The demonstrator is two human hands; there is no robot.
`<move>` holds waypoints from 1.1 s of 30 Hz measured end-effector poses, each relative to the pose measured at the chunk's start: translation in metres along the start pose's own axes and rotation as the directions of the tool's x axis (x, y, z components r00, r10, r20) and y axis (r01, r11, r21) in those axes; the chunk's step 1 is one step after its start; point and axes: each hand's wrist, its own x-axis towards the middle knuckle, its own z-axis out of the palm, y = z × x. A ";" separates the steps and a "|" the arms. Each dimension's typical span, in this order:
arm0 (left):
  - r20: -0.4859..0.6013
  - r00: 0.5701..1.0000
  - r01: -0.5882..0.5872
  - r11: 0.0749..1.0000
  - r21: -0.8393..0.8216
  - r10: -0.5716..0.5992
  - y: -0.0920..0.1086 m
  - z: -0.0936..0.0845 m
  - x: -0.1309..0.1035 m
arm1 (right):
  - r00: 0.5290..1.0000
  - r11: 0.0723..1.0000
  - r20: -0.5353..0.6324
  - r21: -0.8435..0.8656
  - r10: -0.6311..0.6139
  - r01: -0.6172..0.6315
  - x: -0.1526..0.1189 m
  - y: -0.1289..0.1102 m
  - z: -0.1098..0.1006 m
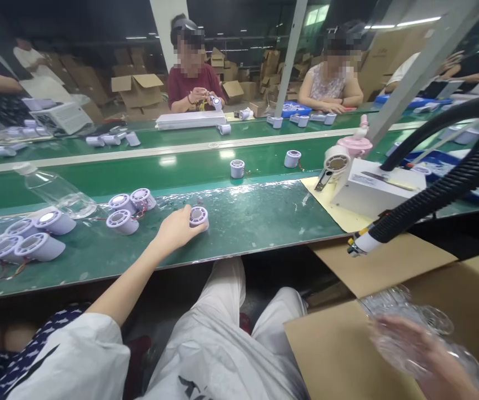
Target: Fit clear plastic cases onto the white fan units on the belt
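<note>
My left hand (179, 229) rests on the green bench with its thumb and fingers closed round a lavender fan housing (198, 216), its round grille facing up. Left of it stand a few more lavender housings (121, 220) with thin red wires. My right hand (418, 339) is down in an open cardboard box (343, 344) at the lower right, among clear plastic pieces (389, 303), some of them ring-shaped. Motion blurs that hand, so I cannot make out whether its fingers grip one.
A clear bottle (56, 189) lies tilted at the left beside a cluster of housings (39, 244). On the conveyor belt (173, 180) sit two housings. A white machine (377, 186) and black corrugated hose (448, 189) stand at the right. Co-workers (195, 83) sit opposite.
</note>
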 end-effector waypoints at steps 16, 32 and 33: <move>0.473 0.355 0.227 0.416 -0.880 0.806 0.143 0.077 -0.051 | 0.887 0.642 0.206 -0.625 -0.413 0.444 0.026 -0.140 0.058; 0.105 0.549 -0.363 0.349 -0.864 0.829 0.136 0.088 -0.068 | 1.000 0.981 -0.028 0.192 -0.012 0.017 0.008 -0.127 0.071; 0.127 0.528 -0.336 0.344 -0.877 0.839 0.136 0.087 -0.068 | 0.999 0.972 -0.044 0.236 0.000 0.011 0.009 -0.126 0.070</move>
